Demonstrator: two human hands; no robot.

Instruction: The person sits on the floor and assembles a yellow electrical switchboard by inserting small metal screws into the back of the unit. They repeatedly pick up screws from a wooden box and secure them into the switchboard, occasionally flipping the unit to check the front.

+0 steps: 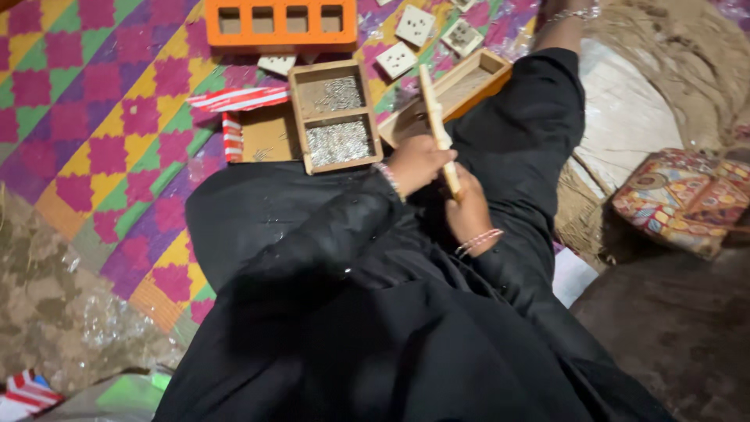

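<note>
Sitting on a bright checked mat [94,117], a person in black cloth is seen from above. A long pale stick [437,125] is held upright over the lap by 2 hands. The left hand [418,164] is closed around its lower part, and the right hand [469,211] is closed on its bottom end. Just beyond the hands, a wooden box [334,116] with 2 parts is filled with small shiny metal bits. An orange block [281,23] with 4 holes is laid farther away.
</note>
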